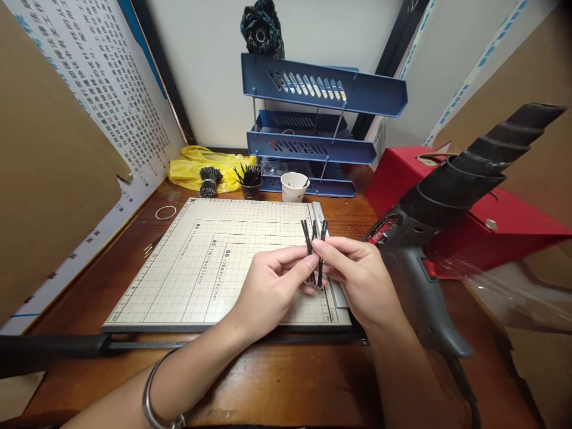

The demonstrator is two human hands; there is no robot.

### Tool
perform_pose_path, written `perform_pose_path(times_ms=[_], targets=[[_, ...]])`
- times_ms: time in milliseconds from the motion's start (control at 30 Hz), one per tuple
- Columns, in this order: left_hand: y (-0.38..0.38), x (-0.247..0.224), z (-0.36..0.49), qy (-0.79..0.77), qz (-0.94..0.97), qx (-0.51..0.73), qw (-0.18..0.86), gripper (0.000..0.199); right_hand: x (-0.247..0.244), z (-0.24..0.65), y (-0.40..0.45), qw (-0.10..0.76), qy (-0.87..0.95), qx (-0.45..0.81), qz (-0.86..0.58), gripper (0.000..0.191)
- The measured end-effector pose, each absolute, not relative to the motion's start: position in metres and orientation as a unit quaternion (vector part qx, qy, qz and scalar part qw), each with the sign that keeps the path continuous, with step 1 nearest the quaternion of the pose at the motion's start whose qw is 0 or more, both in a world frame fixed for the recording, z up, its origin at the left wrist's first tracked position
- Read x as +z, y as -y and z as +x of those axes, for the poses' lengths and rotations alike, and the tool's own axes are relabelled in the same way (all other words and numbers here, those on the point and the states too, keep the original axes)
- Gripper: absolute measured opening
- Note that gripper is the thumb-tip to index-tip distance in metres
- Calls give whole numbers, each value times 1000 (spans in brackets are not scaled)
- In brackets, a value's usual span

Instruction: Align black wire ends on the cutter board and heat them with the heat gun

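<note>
Several short black wire pieces [322, 262] stand roughly upright between my two hands, over the right side of a paper cutter board [170, 280]. With thumb and fingers my left hand [272, 286] pinches part of this small bunch. My right hand [361, 274] grips the others just beside it, the fingertips of both hands meeting. The pieces' tops fan slightly apart, and their lower ends show small light tips. Fingers hide the middle of the bunch.
Behind the board are a banded black wire bundle [210, 182], a cup of black pieces [250, 183], a paper cup [295, 186] and blue trays [313, 146]. A heat gun [415, 256] stands at right, before a red box [496, 232]. The cutter handle [53, 351] lies front left.
</note>
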State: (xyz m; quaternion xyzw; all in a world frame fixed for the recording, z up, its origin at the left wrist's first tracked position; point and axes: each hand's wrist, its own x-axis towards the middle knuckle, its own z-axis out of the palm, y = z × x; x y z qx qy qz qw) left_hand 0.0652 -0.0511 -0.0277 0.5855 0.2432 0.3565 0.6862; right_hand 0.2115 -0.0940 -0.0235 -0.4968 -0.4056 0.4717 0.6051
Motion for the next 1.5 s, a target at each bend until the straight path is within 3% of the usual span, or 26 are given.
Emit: perform_pose_path(times_ms=[367,767,1100,1400,1500], targets=[[49,-34,67,-239,609,349,671,26,-24,208,92,633,361,494,-474,30],[49,-34,67,-237,621,341,665,21,-21,207,94,583,440,417,-542,35],[52,-32,66,-215,609,352,677,18,-22,213,96,563,450,443,-534,38],[55,-28,65,-218,589,371,684,14,-13,212,100,543,463,424,-559,28],[54,-29,65,-223,600,395,659,14,-14,209,101,584,439,396,-557,19]])
